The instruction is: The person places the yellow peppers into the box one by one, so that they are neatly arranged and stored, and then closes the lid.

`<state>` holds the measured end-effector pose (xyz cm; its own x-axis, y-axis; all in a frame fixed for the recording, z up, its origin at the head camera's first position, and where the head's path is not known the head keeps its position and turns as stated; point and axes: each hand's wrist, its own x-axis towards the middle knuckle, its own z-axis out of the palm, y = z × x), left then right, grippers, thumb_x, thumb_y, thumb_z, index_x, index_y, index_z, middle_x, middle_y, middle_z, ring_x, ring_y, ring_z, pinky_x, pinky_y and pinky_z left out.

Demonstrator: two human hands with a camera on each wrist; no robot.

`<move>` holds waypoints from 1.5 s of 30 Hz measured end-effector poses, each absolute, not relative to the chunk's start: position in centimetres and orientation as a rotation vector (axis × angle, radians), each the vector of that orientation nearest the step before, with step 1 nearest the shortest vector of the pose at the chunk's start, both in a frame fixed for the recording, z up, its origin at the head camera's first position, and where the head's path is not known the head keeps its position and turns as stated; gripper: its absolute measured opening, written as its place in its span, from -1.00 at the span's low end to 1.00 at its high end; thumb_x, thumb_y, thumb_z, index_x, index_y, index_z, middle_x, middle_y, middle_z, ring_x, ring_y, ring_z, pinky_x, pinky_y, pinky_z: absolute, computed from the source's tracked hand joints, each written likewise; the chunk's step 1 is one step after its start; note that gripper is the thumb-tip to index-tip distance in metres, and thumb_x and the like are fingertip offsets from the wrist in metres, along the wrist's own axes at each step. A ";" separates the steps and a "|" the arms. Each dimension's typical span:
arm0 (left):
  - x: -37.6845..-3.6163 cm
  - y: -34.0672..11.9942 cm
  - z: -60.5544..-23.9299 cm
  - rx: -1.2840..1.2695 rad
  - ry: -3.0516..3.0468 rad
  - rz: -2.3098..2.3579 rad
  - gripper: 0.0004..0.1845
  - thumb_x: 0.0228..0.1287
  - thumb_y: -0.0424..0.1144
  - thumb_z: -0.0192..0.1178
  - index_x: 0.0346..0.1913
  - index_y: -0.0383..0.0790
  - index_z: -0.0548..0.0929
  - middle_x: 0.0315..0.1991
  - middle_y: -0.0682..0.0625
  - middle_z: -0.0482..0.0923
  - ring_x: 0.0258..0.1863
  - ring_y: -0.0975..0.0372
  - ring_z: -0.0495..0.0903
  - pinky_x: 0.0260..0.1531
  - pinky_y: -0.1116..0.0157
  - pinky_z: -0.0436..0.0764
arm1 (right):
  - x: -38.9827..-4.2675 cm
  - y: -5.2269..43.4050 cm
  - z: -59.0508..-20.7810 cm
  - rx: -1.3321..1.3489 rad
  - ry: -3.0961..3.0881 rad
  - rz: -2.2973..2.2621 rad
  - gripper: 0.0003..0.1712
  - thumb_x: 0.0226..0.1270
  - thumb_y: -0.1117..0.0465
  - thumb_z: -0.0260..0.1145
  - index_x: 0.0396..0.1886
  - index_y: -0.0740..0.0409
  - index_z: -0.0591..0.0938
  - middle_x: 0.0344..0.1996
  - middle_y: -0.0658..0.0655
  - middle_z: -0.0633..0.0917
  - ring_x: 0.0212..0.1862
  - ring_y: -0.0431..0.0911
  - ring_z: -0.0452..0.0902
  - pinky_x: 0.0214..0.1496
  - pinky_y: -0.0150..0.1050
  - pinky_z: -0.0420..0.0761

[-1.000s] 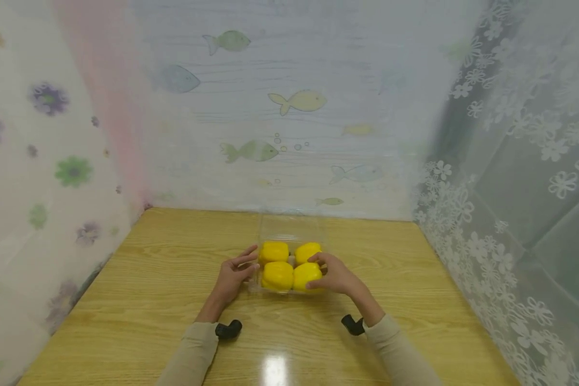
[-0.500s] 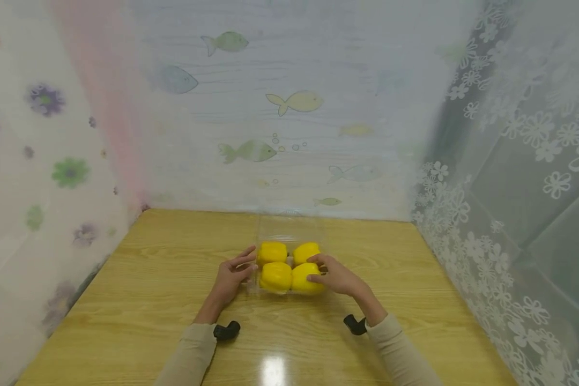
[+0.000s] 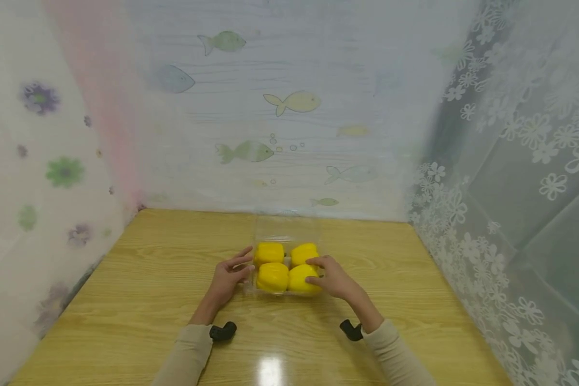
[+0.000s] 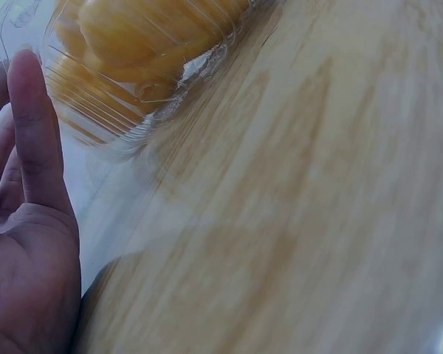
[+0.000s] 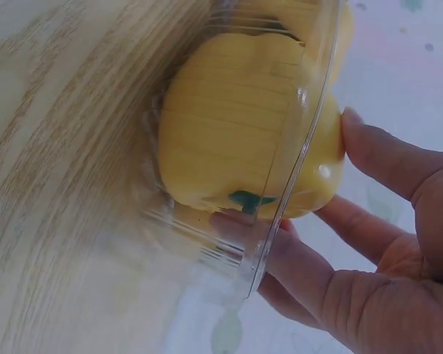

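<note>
On the glossy wood-grain table [image 3: 140, 279], near its middle, sits a clear ribbed plastic clamshell box [image 3: 286, 236] with four smooth, lobed yellow peppers [image 3: 286, 266] packed two by two, its lid standing open at 12 o'clock. From the head view, the left hand [image 3: 228, 279] rests with straight fingers against the box's 9 o'clock side, and the right hand [image 3: 332, 276] curls over the pepper at 3 o'clock. Only the right wrist view shows the thumb and fingers pinching that pepper [image 5: 244, 125] across the thin transparent rim, its green stem end visible. Only the left wrist view shows the box's ridged corner [image 4: 125, 110] beside flat fingers [image 4: 33, 133].
</note>
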<state>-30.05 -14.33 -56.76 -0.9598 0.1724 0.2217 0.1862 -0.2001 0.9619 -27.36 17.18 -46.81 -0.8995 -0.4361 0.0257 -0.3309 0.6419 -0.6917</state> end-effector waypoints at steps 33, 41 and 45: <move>-30.2 -14.4 -57.0 -0.456 -1.933 -2.428 -0.53 0.36 -0.42 0.31 0.25 -0.60 0.53 0.52 -0.21 0.28 -0.17 0.38 0.71 -0.45 0.46 0.62 | -29.3 20.8 -47.8 -0.477 2.518 -1.648 -0.41 0.55 0.21 0.24 0.48 0.30 0.37 0.41 0.44 0.37 0.32 0.31 0.45 0.23 0.06 0.61; -30.2 -14.4 -57.3 -0.414 -1.946 -2.435 -0.55 0.35 -0.39 0.34 0.23 -0.54 0.59 0.51 -0.15 0.32 -0.17 0.36 0.71 -0.44 0.46 0.62 | -31.5 22.2 -49.7 -0.295 2.431 -1.879 -0.46 0.59 0.30 0.15 0.45 0.42 0.35 0.43 0.48 0.32 0.36 0.35 0.37 0.30 -0.05 0.56; -30.2 -14.3 -57.2 -0.427 -1.955 -2.423 -0.55 0.36 -0.38 0.34 0.23 -0.53 0.59 0.51 -0.15 0.32 -0.14 0.35 0.72 -0.44 0.46 0.63 | -32.3 22.6 -50.0 -0.219 2.369 -1.910 -0.41 0.63 0.25 0.09 0.50 0.47 0.26 0.44 0.50 0.28 0.42 0.36 0.30 0.39 0.07 0.44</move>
